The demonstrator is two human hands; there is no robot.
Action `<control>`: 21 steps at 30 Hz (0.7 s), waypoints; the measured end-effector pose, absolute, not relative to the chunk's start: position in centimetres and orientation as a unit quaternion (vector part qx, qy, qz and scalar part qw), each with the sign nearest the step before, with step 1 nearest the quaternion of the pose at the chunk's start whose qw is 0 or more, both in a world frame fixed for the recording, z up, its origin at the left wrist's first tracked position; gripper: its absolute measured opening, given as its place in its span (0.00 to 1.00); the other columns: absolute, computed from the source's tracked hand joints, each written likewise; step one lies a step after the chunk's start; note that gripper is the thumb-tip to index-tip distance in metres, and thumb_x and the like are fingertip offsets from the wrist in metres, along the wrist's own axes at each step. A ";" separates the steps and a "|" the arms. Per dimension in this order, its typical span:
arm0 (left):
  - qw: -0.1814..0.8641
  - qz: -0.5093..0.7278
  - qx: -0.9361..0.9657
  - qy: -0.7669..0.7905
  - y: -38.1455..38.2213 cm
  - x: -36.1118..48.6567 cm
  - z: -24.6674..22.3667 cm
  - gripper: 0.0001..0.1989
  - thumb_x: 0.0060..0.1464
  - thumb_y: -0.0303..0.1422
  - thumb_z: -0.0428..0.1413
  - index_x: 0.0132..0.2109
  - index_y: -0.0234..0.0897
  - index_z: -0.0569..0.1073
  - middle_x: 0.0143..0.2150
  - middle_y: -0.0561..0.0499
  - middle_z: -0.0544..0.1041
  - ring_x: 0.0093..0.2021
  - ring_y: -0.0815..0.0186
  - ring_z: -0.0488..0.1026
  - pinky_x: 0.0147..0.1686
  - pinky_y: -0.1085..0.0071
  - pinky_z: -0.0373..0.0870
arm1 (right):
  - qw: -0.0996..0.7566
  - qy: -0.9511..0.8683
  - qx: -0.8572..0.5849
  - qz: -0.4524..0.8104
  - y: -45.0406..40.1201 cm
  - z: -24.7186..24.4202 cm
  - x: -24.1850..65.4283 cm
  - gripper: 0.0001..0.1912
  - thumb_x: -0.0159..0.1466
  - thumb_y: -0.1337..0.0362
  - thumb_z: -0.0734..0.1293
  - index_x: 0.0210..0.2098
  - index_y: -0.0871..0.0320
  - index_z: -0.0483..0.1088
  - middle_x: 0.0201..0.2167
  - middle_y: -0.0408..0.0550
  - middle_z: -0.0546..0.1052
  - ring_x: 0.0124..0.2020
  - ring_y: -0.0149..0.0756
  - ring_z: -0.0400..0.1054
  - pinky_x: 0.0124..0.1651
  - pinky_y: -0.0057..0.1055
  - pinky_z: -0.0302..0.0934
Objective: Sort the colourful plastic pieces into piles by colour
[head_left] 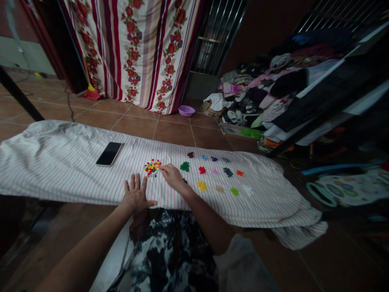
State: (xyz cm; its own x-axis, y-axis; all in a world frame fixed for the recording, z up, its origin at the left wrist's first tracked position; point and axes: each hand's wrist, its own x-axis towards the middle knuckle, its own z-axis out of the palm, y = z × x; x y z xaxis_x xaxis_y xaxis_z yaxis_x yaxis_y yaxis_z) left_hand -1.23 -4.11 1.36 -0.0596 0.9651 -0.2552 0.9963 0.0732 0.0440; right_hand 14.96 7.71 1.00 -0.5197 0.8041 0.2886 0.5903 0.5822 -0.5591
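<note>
Reaching to the edge of a loose pile of small multicoloured pieces (151, 166), the bare right hand (172, 177) has its fingertips drawn narrowly together (whether they grip a piece, I cannot tell). The bare left hand (135, 196) rests palm down, fingers spread wide, on the white striped cloth (73, 162). A dark green cluster (184, 166) and a bright red cluster (202, 170) lie right of the pile.
</note>
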 end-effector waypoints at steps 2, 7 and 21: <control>0.111 -0.071 0.676 0.725 -4.1 -1.3 1.3 0.56 0.44 0.65 0.42 0.68 0.29 0.40 0.70 0.30 0.35 0.69 0.39 0.29 0.62 0.40 0.35 | 0.242 -0.855 -0.412 0.200 7.3 1.0 13.5 0.15 0.64 0.69 0.59 0.47 0.57 0.74 0.44 0.50 0.74 0.45 0.34 0.68 0.51 0.31 0.61; 0.115 -0.070 0.676 0.725 -4.1 -1.2 1.7 0.53 0.47 0.63 0.41 0.68 0.28 0.41 0.70 0.29 0.35 0.69 0.39 0.29 0.63 0.41 0.35 | 0.165 -0.854 -0.457 0.186 6.6 1.6 10.9 0.16 0.65 0.66 0.60 0.49 0.54 0.72 0.49 0.50 0.72 0.49 0.36 0.66 0.52 0.32 0.60; 0.130 -0.075 0.674 0.723 -4.2 -1.1 2.4 0.53 0.48 0.63 0.40 0.68 0.28 0.40 0.70 0.30 0.33 0.69 0.39 0.29 0.63 0.40 0.35 | 0.129 -0.828 -0.508 0.201 6.4 2.1 9.4 0.09 0.64 0.68 0.61 0.43 0.53 0.70 0.47 0.48 0.69 0.45 0.35 0.66 0.47 0.32 0.60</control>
State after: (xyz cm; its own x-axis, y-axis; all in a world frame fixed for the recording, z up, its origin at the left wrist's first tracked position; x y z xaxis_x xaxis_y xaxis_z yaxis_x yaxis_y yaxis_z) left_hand -1.10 -4.17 2.42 -0.0567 0.9554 -0.2899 0.9946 0.0792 0.0664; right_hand 9.41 6.37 2.05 -0.4509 0.8925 0.0100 0.7887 0.4037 -0.4636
